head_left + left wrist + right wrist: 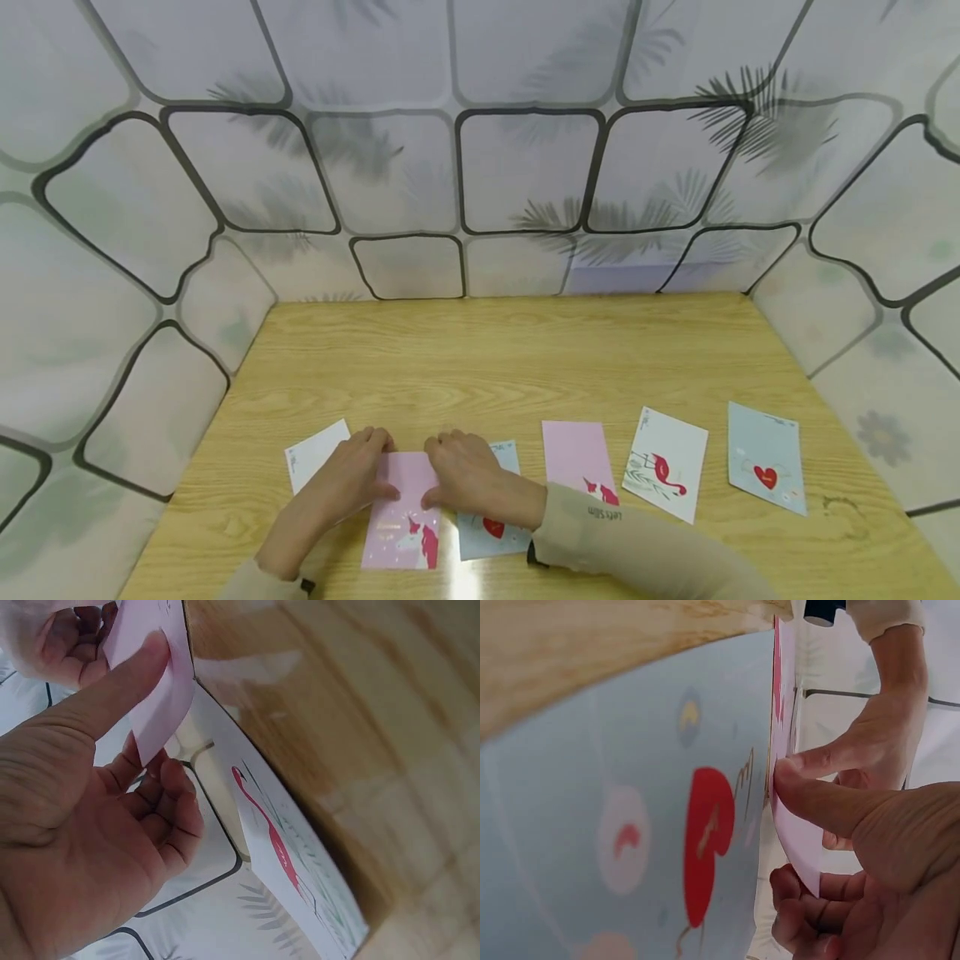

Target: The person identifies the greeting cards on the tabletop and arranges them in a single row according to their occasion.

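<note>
A pink card with a white unicorn [405, 521] lies near the front of the table, its upper part held by both hands. My left hand [354, 473] pinches its left edge, thumb on the front and fingers behind, as the left wrist view shows. From the other side my right hand [467, 475] grips the right edge, thumb on top and fingertips under the lifted corner [804, 862]. Partly under my right hand and forearm is a pale blue card with a red heart [709, 847]. Beside my left hand lies a white flamingo card [274, 840], mostly covered in the head view.
To the right lie another pink unicorn card [576, 454], partly behind the right sleeve, a white flamingo card [663, 462] and a pale blue heart card [767, 454]. Patterned fabric walls [532, 175] enclose the wooden table [480, 367] at the back and sides.
</note>
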Motion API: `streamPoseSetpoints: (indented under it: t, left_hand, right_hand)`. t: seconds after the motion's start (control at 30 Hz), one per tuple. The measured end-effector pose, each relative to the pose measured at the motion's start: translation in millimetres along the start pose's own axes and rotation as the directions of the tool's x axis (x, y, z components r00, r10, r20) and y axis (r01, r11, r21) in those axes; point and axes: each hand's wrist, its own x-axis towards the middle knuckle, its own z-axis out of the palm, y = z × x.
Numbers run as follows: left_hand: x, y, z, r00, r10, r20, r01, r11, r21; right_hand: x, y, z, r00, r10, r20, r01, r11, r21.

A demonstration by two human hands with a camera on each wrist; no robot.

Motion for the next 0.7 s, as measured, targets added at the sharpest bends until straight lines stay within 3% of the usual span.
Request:
streamPoseSetpoints:
  t: [0.23, 0.43, 0.7]
  left_hand:
    - [-1.1, -2.0, -1.2, 0.998, 0.001, -0.057, -0.005, 0.998, -0.068]
    - [-1.1, -6.9, -8.1, 0.996, 0.016, -0.085, -0.031, 0.984, -0.173]
    - [-7.2, -9.6, -26.1, 0.997, 0.009, -0.072, -0.03, 0.957, -0.29]
  right_hand:
    - [0.1, 2.7, 0.3, 0.998, 0.008, -0.068, 0.005, 0.983, 0.184]
    - [-0.9, 6.1, -1.6, 0.99, -0.013, -0.138, 0.051, 0.961, 0.273]
    - [-2.2, 9.5, -8.8, 0.993, -0.011, -0.118, 0.061, 0.901, 0.429]
